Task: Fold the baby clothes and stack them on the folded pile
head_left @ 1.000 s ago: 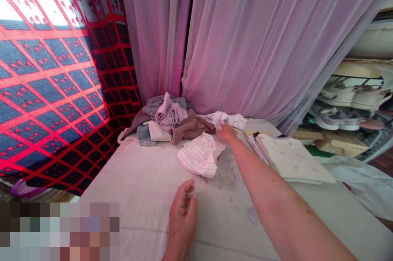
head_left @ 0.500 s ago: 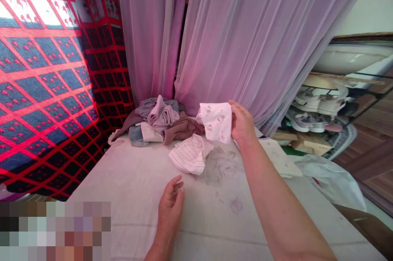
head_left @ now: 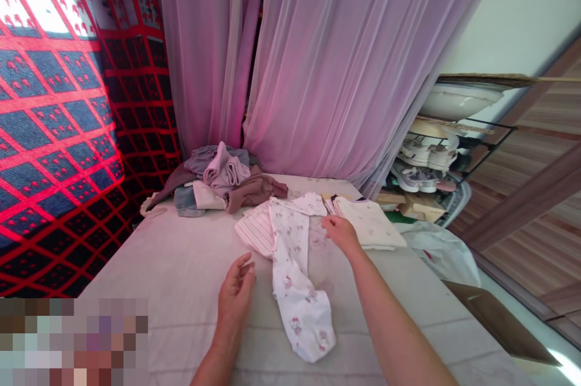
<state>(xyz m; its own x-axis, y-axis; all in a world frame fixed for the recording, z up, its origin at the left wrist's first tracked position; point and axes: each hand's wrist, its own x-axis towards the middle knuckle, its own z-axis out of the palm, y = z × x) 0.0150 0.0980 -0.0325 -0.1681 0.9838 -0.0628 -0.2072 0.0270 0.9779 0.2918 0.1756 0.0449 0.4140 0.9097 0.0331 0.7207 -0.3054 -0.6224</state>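
Note:
White trousers [head_left: 293, 247] with a small cartoon-cat print lie unfolded, one length reaching towards me and another bent right at the far end. They partly cover a pink-and-white striped garment [head_left: 255, 230]. At the trousers' right far edge, my right hand [head_left: 341, 235] has its fingers curled together; whether cloth is between them is hidden. My left hand [head_left: 236, 283] hovers left of the trousers, fingers loosely bent and apart from the thumb, holding nothing.
A heap of clothes [head_left: 227, 177] in mauve, brown and grey sits at the bed's far left. Folded pale clothes [head_left: 372, 222] lie at the right edge. Purple curtains [head_left: 327, 71] hang behind, and a rack with shoes [head_left: 429, 156] stands at right beyond the bed.
The trousers, held up folded in my right hand before, now lie spread across the bed towards me. My right hand has come lower and nearer. The view has shifted right.

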